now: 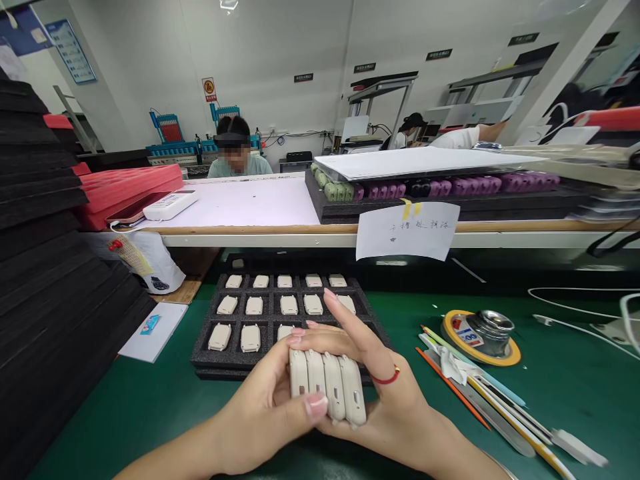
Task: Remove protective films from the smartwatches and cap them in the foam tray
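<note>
Step in hand, as I judge it: handling a row of four cream watch-style casings (334,383), gathered side by side and standing on edge between both hands, in front of a black foam tray (220,371) on the green desk (125,407).

Grip: left hand (245,423) closed round the row's left end, thumb laid across the lower front of the casings. Right hand (400,410) curled round the right end and beneath, fingers reaching over the top; one finger, a red cord ring (386,377) at its base, points up clear of the row. Hands spread only to the row's width, pressing the four together. Contact behind: cannot tell.

Tray: single casings (289,305) lie in its compartments; back and middle rows show five each, the front row partly hidden by the hands.

Next move, my judgement: calls for even pressure from both ends; if either hand slackens, an outer casing could slip. Right of the tray, an orange stick (453,387) lies among other slim tools.
</note>
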The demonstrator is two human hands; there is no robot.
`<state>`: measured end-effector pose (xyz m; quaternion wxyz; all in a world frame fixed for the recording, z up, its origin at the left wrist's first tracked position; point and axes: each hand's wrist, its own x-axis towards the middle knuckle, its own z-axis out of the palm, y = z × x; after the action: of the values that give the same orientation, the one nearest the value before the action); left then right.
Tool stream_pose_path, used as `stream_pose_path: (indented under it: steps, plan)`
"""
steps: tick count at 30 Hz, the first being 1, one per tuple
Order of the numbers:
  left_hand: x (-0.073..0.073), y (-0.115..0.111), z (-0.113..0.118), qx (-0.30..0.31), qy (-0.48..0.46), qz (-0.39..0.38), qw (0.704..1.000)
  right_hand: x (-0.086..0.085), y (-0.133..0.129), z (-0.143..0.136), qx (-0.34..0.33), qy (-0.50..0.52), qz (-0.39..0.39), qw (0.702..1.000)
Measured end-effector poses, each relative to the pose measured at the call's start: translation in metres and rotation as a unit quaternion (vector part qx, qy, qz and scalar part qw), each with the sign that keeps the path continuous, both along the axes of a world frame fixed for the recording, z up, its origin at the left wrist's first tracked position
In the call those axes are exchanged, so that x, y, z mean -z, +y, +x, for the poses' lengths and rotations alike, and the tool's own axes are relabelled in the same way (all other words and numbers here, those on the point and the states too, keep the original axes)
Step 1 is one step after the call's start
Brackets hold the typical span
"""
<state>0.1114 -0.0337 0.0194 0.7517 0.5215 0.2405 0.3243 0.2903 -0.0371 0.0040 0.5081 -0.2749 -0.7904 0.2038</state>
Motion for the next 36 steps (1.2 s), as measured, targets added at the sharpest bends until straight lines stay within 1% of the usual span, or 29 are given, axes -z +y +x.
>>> stream_pose_path:
  steps: [4, 7, 11, 13, 15, 18, 19, 21, 23, 24, 26, 28, 30, 32, 36]
  plan:
    - [-0.004, 0.000, 0.002, -0.017, 0.048, 0.028, 0.998, -0.001, -0.001, -0.002, 0.016, -0.018, 0.028, 0.999]
    - [-0.003, 0.000, 0.002, -0.014, 0.046, 0.049, 0.998, -0.002, -0.003, -0.003, 0.015, -0.019, 0.034, 0.999]
    - [0.000, 0.000, 0.002, -0.033, 0.054, 0.085, 0.994, -0.002, -0.004, -0.002, 0.014, -0.035, 0.043, 0.998]
    - [0.001, 0.001, 0.003, -0.039, 0.062, 0.089, 0.993, -0.003, -0.004, -0.002, 0.019, -0.043, 0.059, 0.997]
    - [0.001, 0.003, 0.005, -0.030, 0.054, 0.088, 0.994, -0.004, -0.003, -0.002, 0.023, -0.051, 0.075, 0.996]
    - [0.001, 0.006, 0.007, -0.014, 0.033, 0.085, 0.996, -0.005, -0.003, -0.003, 0.019, -0.083, 0.111, 0.990]
    - [0.000, 0.006, 0.008, -0.017, 0.035, 0.090, 0.995, -0.006, -0.004, -0.002, 0.017, -0.099, 0.121, 0.987]
    - [-0.001, 0.005, 0.007, -0.042, 0.057, 0.117, 0.991, -0.008, -0.006, -0.001, 0.011, -0.129, 0.128, 0.983]
    - [-0.002, 0.003, 0.005, -0.074, 0.087, 0.159, 0.981, -0.009, -0.009, 0.002, 0.003, -0.133, 0.103, 0.986]
    - [-0.002, 0.001, 0.004, -0.084, 0.100, 0.176, 0.976, -0.010, -0.011, 0.004, -0.002, -0.119, 0.080, 0.990]
    - [-0.002, -0.001, 0.002, -0.090, 0.117, 0.194, 0.970, -0.012, -0.013, 0.008, -0.012, -0.059, 0.025, 0.998]
    - [-0.001, -0.003, 0.001, -0.092, 0.125, 0.205, 0.966, -0.013, -0.014, 0.012, -0.017, 0.017, -0.031, 0.999]
    - [0.000, -0.004, 0.001, -0.095, 0.124, 0.223, 0.962, -0.012, -0.012, 0.014, -0.010, 0.082, -0.083, 0.993]
    - [0.001, -0.004, 0.001, -0.097, 0.121, 0.256, 0.954, -0.011, -0.010, 0.014, -0.008, 0.120, -0.120, 0.985]
    - [0.003, -0.004, 0.002, -0.115, 0.120, 0.333, 0.928, -0.009, -0.008, 0.011, -0.018, 0.126, -0.177, 0.976]
